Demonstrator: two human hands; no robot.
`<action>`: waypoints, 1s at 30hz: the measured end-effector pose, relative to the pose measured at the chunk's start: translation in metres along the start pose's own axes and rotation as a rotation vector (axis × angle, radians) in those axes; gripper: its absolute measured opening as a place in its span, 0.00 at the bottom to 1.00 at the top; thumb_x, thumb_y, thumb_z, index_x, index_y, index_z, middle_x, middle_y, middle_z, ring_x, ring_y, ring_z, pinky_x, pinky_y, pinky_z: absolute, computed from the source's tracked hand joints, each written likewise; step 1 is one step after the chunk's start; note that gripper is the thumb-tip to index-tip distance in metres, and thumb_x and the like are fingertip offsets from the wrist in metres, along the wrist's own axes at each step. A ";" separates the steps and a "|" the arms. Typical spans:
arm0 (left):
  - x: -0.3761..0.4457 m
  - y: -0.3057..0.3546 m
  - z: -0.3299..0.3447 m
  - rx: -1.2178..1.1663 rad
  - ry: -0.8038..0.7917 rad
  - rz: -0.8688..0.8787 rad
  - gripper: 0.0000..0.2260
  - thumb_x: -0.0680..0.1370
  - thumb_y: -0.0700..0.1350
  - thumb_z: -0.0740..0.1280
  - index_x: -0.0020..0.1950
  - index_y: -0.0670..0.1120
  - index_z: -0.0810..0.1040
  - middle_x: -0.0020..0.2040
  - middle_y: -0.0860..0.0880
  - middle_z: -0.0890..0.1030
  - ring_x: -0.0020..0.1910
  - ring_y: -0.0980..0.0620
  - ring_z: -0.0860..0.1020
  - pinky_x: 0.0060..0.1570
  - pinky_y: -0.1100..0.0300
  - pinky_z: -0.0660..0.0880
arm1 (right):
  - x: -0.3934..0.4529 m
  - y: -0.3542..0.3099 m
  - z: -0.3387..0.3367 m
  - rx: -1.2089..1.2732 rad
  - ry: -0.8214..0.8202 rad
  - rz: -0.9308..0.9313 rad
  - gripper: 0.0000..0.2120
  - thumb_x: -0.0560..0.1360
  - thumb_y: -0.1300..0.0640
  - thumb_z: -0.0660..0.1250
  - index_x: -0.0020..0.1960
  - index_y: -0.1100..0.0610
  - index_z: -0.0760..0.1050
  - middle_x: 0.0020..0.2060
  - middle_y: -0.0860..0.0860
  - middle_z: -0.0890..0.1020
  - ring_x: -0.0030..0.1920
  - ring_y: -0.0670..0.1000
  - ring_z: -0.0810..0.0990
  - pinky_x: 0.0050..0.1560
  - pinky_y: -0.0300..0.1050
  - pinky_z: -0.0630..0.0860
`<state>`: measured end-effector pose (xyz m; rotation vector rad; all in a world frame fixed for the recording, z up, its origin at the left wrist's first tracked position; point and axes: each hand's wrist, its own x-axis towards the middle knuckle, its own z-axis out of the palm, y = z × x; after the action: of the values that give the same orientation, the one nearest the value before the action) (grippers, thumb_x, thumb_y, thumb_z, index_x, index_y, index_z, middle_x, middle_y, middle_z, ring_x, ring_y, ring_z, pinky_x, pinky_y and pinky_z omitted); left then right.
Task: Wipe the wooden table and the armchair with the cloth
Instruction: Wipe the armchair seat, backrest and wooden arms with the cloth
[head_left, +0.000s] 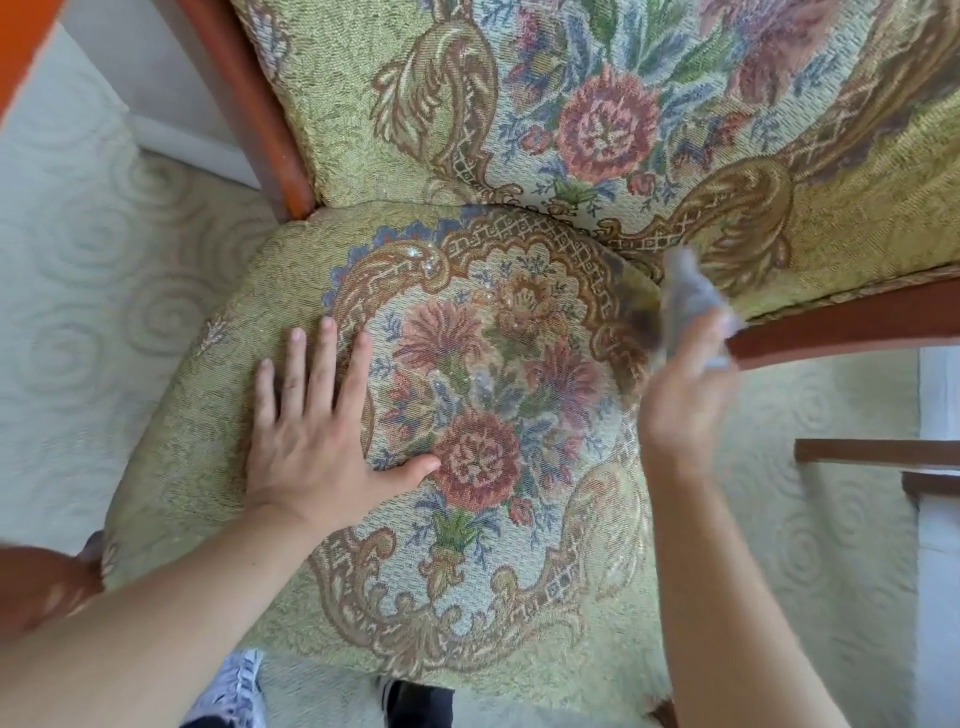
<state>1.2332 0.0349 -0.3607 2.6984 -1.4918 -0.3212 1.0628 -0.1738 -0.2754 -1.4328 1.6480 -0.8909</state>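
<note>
The armchair fills the view, its seat (291, 260) and backrest (363, 104) covered in green floral tapestry, with red-brown wooden armrests (857, 325). My left hand (317, 431) lies flat on the seat's left half, fingers spread, holding nothing. My right hand (685, 400) is blurred with motion at the seat's right edge, near the right armrest. It grips a pale grey-blue cloth (693, 296) that sticks up above the fingers. The wooden table is out of view.
Pale carpet (78, 270) with a swirl pattern lies on both sides of the chair. A left wooden post (260, 109) runs beside the backrest. Dark wooden rails (878, 449) show at the right edge. Another rounded wooden armrest end (36, 582) sits at lower left.
</note>
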 end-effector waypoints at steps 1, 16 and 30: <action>0.000 0.000 0.000 0.003 0.003 0.002 0.57 0.66 0.84 0.48 0.83 0.47 0.42 0.83 0.41 0.44 0.81 0.39 0.45 0.76 0.35 0.52 | -0.004 0.010 0.014 -0.115 -0.096 0.016 0.29 0.85 0.42 0.49 0.69 0.62 0.74 0.65 0.55 0.80 0.70 0.54 0.74 0.67 0.51 0.72; 0.000 0.002 0.003 0.005 0.035 -0.002 0.57 0.67 0.84 0.48 0.83 0.45 0.47 0.83 0.40 0.45 0.81 0.39 0.47 0.76 0.36 0.53 | -0.032 -0.012 0.145 -0.556 -0.739 -0.530 0.23 0.86 0.47 0.43 0.78 0.48 0.61 0.80 0.49 0.57 0.81 0.53 0.46 0.77 0.45 0.36; 0.000 -0.002 0.002 -0.046 0.028 0.013 0.58 0.65 0.84 0.49 0.83 0.47 0.44 0.83 0.41 0.45 0.82 0.40 0.46 0.77 0.40 0.47 | -0.078 0.059 -0.001 -0.532 -0.849 -0.638 0.21 0.86 0.46 0.45 0.74 0.43 0.68 0.78 0.41 0.62 0.80 0.44 0.50 0.80 0.45 0.44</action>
<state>1.2350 0.0358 -0.3625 2.6448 -1.4756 -0.3119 1.0411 -0.0891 -0.3194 -2.3415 0.7892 -0.0455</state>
